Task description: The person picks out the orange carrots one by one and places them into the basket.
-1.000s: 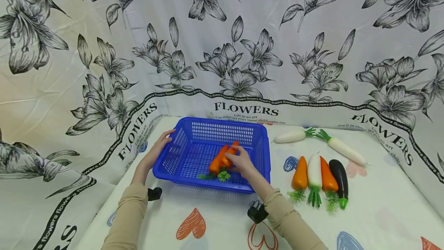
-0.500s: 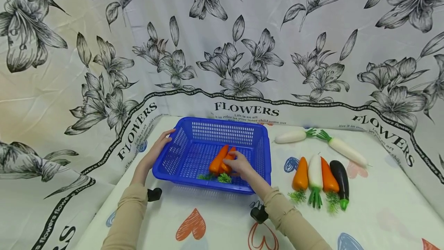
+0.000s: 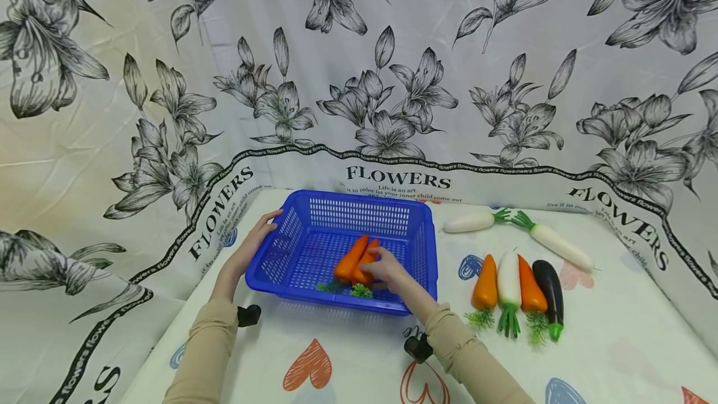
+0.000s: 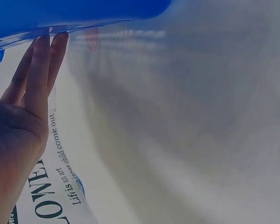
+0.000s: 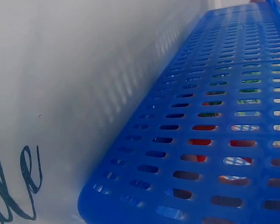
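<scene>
Two orange carrots lie side by side in a blue plastic basket, their leafy green ends toward the front wall. My right hand reaches over the front right side of the basket and holds the right carrot, thumb and fingers about its upper side. Against its left flank rests the other carrot. At the basket's left side my left hand touches the rim; in the left wrist view its fingers are straight, their tips against the blue plastic. The basket wall hides the right hand in the right wrist view.
Right of the basket lie a carrot, a white radish, another carrot and an eggplant in a row. Behind them are two more white radishes, one on the left, one on the right. A flowered curtain hangs behind.
My right hand has lowered its carrot into the basket beside the other one. Both carrots have shifted slightly left. My left hand has stayed at the basket's left rim.
</scene>
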Tool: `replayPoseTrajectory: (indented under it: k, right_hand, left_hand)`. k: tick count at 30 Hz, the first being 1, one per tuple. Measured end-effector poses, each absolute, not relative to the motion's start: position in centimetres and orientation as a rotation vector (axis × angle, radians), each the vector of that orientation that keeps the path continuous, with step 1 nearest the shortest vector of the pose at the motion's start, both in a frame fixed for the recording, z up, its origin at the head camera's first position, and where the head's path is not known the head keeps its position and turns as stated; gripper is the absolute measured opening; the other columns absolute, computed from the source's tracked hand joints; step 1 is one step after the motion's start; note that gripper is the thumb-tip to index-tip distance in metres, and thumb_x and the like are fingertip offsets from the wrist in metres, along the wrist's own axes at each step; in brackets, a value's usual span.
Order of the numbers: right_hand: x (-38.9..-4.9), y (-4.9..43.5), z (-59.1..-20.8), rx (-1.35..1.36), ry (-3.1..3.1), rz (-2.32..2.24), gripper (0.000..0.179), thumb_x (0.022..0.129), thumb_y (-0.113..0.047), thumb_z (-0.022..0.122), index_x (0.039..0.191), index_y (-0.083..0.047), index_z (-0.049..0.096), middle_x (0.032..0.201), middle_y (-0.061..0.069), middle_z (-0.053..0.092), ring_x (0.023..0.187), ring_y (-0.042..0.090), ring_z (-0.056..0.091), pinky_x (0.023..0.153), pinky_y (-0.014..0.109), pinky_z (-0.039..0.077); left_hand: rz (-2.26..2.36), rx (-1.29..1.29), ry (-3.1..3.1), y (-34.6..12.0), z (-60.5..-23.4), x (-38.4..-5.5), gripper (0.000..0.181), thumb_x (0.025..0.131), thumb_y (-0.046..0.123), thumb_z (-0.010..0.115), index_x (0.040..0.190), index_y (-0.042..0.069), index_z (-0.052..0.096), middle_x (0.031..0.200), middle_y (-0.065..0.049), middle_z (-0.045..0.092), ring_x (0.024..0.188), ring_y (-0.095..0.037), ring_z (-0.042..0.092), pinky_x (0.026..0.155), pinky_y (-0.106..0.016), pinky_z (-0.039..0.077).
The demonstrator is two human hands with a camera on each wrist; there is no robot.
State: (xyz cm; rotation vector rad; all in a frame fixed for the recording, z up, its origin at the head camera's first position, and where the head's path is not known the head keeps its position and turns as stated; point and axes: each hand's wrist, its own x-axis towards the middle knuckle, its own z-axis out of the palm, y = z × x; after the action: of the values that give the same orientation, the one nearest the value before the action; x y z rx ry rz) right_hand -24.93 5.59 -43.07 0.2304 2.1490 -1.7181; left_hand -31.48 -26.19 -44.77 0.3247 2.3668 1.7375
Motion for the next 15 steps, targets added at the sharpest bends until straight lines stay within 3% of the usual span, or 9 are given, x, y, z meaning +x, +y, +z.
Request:
replayPoseTrajectory:
  k: [6,15]
  right_hand:
    - [-25.01,5.53,-42.91,0.244,2.122,-1.718,0.058,0.083,0.006,0.061,0.137,0.003,0.041,0.129,0.028,0.047,0.103,0.035,0.058,0.086,0.047,0.051]
    - [-24.99,5.43,-42.91,0.198,2.084,-1.714,0.051,0.083,0.008,0.059,0.132,0.006,0.045,0.127,0.029,0.047,0.107,0.037,0.058,0.087,0.045,0.051]
  left_hand:
    - [1.733,0.327,2.37,-26.24,-44.81,-31.57,0.051,0.104,0.036,0.027,0.152,0.021,0.017,0.156,-0.015,0.015,0.13,-0.037,0.03,0.096,-0.037,0.03]
    - [1.732,0.331,2.363,-26.22,-44.73,-31.69,0.052,0.104,0.036,0.027,0.152,0.021,0.016,0.157,-0.014,0.013,0.131,-0.036,0.03,0.096,-0.037,0.03]
